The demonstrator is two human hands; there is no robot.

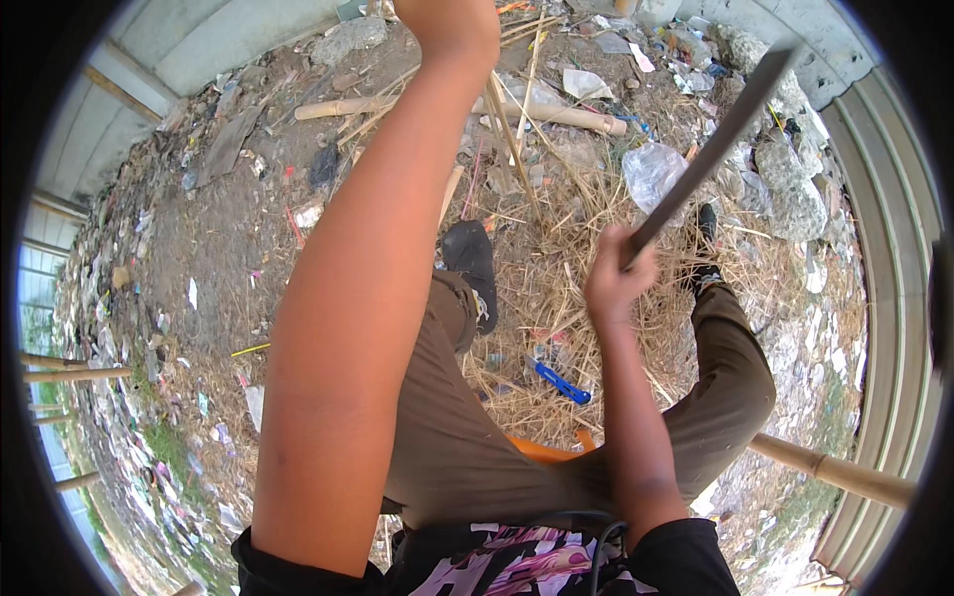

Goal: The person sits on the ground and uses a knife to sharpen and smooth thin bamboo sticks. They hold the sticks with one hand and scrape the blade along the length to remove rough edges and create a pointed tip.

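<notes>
Blade (711, 157) is held at its near end, wrapped in the fingers of the right hand (620, 280), its far end pointed forward and rightward. It is judged stiff and fairly heavy, best gripped at that near end. Right forearm (636, 407) is angled slightly inward; left arm (363, 298) is stretched well forward. Left hand (447, 10) is mostly cut off; its grip cannot be told. Blue cutter (562, 381) is seen between the legs (735, 368), amid straw (556, 288); bamboo (571, 117) beyond.
</notes>
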